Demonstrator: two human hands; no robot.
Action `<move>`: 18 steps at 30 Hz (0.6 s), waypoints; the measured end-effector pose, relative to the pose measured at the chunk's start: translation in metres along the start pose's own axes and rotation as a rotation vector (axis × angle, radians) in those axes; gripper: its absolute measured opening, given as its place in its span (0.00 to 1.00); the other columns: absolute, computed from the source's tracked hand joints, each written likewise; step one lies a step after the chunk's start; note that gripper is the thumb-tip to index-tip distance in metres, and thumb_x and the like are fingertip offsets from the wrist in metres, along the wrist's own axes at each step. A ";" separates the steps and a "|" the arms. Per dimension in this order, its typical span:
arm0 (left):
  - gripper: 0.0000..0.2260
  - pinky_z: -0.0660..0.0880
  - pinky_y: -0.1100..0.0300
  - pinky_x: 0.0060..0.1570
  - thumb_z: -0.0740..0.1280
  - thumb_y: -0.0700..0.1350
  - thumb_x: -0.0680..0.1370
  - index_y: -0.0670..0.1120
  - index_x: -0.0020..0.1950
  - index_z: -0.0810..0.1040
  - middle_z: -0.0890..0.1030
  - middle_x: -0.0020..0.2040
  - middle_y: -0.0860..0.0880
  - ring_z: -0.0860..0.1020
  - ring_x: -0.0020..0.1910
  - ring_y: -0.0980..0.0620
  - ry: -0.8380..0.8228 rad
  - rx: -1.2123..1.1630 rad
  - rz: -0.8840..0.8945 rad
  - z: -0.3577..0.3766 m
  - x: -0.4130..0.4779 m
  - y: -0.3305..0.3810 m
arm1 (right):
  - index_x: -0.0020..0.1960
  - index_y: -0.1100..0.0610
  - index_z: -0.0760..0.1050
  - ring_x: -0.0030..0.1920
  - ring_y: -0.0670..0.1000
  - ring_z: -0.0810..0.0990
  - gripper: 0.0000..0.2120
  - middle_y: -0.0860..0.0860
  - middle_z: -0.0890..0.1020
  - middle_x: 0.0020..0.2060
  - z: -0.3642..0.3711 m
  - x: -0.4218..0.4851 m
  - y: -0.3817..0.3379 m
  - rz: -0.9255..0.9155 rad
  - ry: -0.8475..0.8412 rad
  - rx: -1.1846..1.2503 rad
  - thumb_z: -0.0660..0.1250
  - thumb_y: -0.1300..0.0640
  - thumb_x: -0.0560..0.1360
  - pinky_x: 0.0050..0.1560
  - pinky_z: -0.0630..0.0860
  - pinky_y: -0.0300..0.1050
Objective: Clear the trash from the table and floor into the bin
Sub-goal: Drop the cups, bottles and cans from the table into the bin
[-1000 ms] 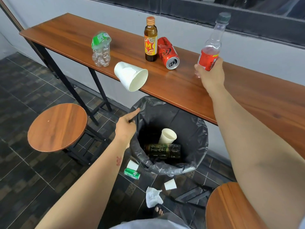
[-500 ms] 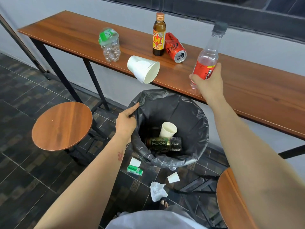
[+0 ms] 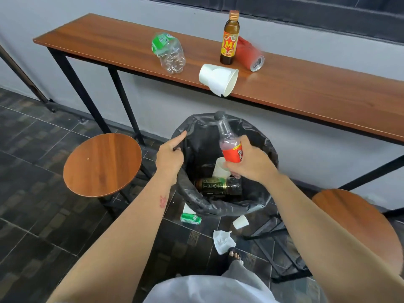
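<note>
My right hand [image 3: 251, 162] grips a clear plastic bottle with a red label [image 3: 230, 145], held over the open bin [image 3: 220, 206], which is lined with a black bag. My left hand [image 3: 169, 154] pinches the bag's left rim. Inside the bin lie a dark tea bottle [image 3: 218, 186] and a white paper cup [image 3: 219, 168]. On the wooden table [image 3: 306, 90] are a crushed clear bottle with a green label [image 3: 169, 52], a tipped white paper cup [image 3: 218, 79] at the front edge, an upright brown glass bottle [image 3: 229, 39] and a red can [image 3: 250, 55] on its side.
On the floor by the bin lie a green can [image 3: 190, 219], a small white cup [image 3: 240, 221] and a crumpled tissue [image 3: 223, 241]. A round wooden stool [image 3: 101, 165] stands to the left and another stool [image 3: 358, 224] to the right. My foot [image 3: 235, 255] is near the tissue.
My right hand has brought the red-label bottle down from above the table to over the bin. My left hand has stayed on the bag's rim.
</note>
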State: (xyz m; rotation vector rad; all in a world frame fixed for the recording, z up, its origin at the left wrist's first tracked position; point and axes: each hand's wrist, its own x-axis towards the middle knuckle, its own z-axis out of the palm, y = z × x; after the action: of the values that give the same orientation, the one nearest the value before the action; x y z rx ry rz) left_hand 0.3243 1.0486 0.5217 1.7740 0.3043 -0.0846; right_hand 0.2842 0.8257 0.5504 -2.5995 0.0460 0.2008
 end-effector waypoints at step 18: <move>0.26 0.71 0.70 0.39 0.57 0.32 0.81 0.60 0.67 0.77 0.71 0.73 0.52 0.74 0.38 0.61 -0.009 0.021 -0.029 -0.029 0.021 0.001 | 0.69 0.56 0.68 0.63 0.55 0.72 0.28 0.53 0.75 0.63 0.003 0.050 -0.040 -0.259 0.579 -0.122 0.67 0.43 0.75 0.63 0.68 0.49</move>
State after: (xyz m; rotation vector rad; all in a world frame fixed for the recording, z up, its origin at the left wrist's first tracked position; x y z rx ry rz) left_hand 0.3418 1.0800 0.5240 1.7893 0.3239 -0.1173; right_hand 0.3359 0.8623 0.5604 -2.6622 -0.1000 -0.6594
